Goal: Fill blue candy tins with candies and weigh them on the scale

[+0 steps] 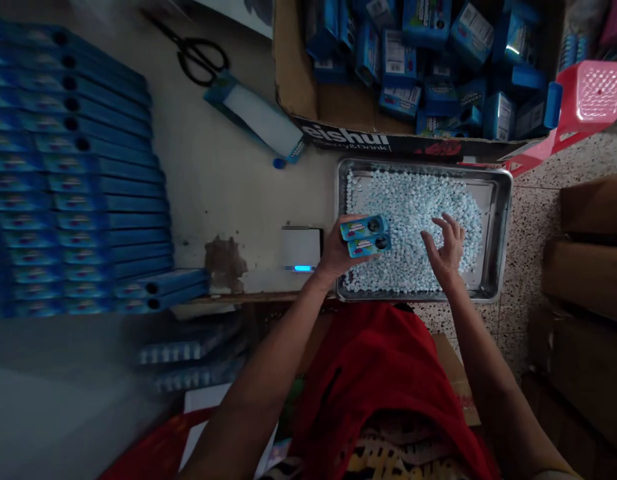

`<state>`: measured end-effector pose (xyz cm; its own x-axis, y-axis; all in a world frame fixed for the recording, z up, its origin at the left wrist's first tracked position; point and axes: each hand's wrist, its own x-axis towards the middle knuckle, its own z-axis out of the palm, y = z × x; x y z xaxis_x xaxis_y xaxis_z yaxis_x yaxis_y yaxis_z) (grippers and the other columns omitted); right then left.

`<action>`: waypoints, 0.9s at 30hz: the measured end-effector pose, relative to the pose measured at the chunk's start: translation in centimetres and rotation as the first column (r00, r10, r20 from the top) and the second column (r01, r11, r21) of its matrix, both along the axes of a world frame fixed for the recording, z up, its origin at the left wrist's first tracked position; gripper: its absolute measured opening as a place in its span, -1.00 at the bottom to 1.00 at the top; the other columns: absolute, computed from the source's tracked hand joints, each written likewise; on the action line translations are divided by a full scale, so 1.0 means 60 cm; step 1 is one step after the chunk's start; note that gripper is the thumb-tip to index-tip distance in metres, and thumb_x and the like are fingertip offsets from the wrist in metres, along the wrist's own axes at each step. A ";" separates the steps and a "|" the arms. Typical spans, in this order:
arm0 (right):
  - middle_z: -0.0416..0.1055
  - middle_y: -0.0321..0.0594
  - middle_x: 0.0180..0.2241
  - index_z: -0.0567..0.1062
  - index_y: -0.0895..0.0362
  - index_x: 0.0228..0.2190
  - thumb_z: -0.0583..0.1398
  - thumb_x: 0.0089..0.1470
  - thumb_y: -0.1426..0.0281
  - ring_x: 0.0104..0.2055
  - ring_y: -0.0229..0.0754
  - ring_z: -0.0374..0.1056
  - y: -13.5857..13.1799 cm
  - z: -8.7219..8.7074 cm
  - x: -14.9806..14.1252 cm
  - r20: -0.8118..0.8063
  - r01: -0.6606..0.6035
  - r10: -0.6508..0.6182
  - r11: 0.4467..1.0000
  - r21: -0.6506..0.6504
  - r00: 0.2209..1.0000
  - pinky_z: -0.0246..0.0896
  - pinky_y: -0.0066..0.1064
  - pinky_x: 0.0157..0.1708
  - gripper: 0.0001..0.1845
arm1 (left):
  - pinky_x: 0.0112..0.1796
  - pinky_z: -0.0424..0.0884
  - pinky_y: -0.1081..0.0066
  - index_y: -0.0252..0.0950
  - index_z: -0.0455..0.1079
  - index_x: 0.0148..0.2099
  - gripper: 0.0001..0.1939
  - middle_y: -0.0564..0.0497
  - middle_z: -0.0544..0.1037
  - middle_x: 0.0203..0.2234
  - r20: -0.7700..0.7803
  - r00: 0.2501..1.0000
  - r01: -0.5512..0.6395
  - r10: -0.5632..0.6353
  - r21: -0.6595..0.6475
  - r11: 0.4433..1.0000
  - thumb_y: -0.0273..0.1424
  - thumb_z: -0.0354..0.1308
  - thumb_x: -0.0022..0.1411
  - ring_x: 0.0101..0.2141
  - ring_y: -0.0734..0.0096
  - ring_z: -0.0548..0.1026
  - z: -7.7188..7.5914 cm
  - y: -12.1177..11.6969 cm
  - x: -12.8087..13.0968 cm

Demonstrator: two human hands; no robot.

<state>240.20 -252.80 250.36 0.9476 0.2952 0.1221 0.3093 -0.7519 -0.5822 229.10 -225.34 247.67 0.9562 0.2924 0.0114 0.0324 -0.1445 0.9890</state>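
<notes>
Two small blue candy boxes [365,237], side by side with round dark openings at their ends, are gripped in my left hand [337,250]. They hang over the left part of a metal tray [505,233]. A thick layer of small pale blue-white candies [413,200] covers most of the tray. My right hand [445,250] hovers above the candies towards the tray's right side, fingers apart, with nothing visible in it. Just left of my left hand, a small white digital scale [301,247] with a lit blue display sits on the table.
Stacked blue boxes [78,200] fill the table's left. Black scissors [201,60] lie near an opened blue carton [263,117]. A cardboard box [294,87] of blue boxes stands behind the tray. A red stool [595,93] and brown cartons [588,277] are at right.
</notes>
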 end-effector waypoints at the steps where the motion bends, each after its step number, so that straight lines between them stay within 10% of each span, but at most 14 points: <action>1: 0.48 0.07 0.28 0.56 0.01 0.14 0.20 0.44 0.00 0.38 0.18 0.36 0.002 -0.003 0.002 0.021 -0.030 0.031 0.999 -0.039 0.999 0.24 0.23 0.39 -0.55 | -0.02 0.70 -0.03 -0.15 0.43 0.28 -0.04 -0.15 0.70 0.07 -0.008 1.000 0.014 -0.014 -0.046 0.999 0.10 0.67 -0.06 -0.02 -0.04 0.72 -0.004 -0.005 -0.002; 10: 0.35 0.16 0.41 0.52 0.03 0.28 0.26 0.37 -0.01 0.45 0.35 0.20 0.131 -0.037 0.062 -0.073 -0.225 0.213 0.928 -0.297 0.974 0.21 0.22 0.36 -0.39 | 0.28 0.52 -0.09 -0.09 0.48 0.26 -0.10 -0.19 0.60 0.19 0.117 0.993 -0.023 0.021 0.010 1.000 0.17 0.62 -0.01 0.23 -0.12 0.60 0.009 0.026 -0.034; 16: 0.52 -0.20 -0.33 0.59 0.04 -0.31 0.38 0.10 0.06 -0.20 -0.01 0.43 0.131 -0.056 0.062 -0.394 0.085 -0.003 0.978 0.192 0.919 0.42 -0.16 -0.07 -0.69 | 0.20 0.57 0.02 -0.18 0.41 0.24 -0.16 -0.22 0.62 0.20 -0.055 0.998 -0.015 0.022 0.138 0.990 0.08 0.60 0.07 0.15 -0.03 0.65 0.019 0.015 -0.040; 20: 0.44 -0.34 -0.46 0.52 0.02 -0.34 0.36 0.05 -0.07 -0.44 -0.19 0.31 0.116 -0.013 0.047 -0.739 0.509 0.233 0.594 0.622 0.632 0.27 -0.34 -0.44 -0.57 | 0.10 0.60 0.16 -0.19 0.39 0.21 -0.19 -0.12 0.67 0.07 -0.169 0.984 -0.011 0.064 0.295 0.955 -0.19 0.67 -0.01 0.05 0.06 0.67 0.024 -0.004 -0.029; 23: 0.48 -0.27 -0.41 0.46 0.00 -0.37 0.31 0.13 -0.13 -0.40 -0.17 0.37 0.130 0.041 0.022 -0.651 0.573 0.460 0.318 0.755 0.604 0.37 -0.28 -0.39 -0.53 | 0.06 0.61 0.14 -0.17 0.40 0.19 -0.20 -0.09 0.68 0.03 -0.178 0.981 0.001 0.079 0.411 0.912 -0.32 0.65 -0.06 0.02 0.04 0.67 0.032 -0.014 -0.020; 27: 0.38 -0.27 -0.48 0.36 -0.02 -0.53 0.27 0.19 -0.14 -0.38 -0.13 0.38 0.164 0.096 -0.013 -0.501 0.451 0.440 0.221 0.865 0.745 0.47 -0.17 -0.23 -0.47 | 0.02 0.62 0.08 -0.17 0.41 0.17 -0.22 -0.10 0.68 0.00 -0.179 0.978 -0.012 0.106 0.458 0.889 -0.33 0.64 -0.09 0.01 -0.06 0.68 0.043 -0.027 -0.008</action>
<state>239.44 -242.96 256.11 0.8992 0.3759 -0.2240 -0.3949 0.4764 -0.7856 228.64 -226.94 250.27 0.9339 0.3563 -0.0278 0.2393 -0.5658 0.7890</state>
